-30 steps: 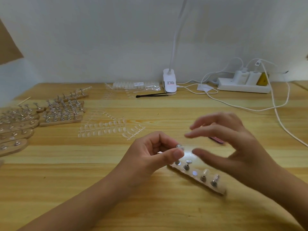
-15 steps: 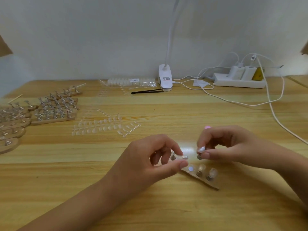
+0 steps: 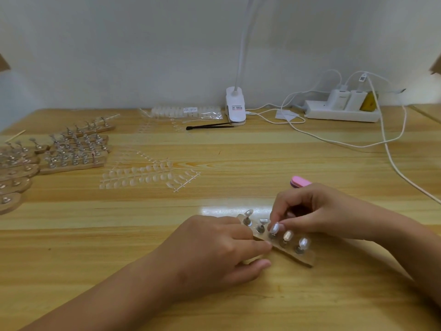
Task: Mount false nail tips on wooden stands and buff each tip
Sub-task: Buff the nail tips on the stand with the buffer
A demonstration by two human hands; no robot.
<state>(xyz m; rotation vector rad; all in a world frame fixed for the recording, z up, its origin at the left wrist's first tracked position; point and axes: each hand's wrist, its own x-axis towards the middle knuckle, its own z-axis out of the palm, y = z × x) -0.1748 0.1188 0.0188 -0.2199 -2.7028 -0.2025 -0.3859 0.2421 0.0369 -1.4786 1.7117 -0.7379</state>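
On the head view, your left hand (image 3: 214,254) covers the near left end of the wooden stand (image 3: 306,259). Your right hand (image 3: 329,211) hides all but one end of the pink buffer (image 3: 299,182) behind it, and the spare stands (image 3: 71,161) at far left run out of frame. Your left fingers curl down onto the stand, holding it slantwise on the table (image 3: 238,151) between both hands, while your right fingertips pinch the nail tip (image 3: 275,227) on its middle peg.

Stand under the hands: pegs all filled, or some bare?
Partly filled: wooden stand has two mounted tips plus a third tip pinched by right hand. Two pegs nearest the left hand look bare.
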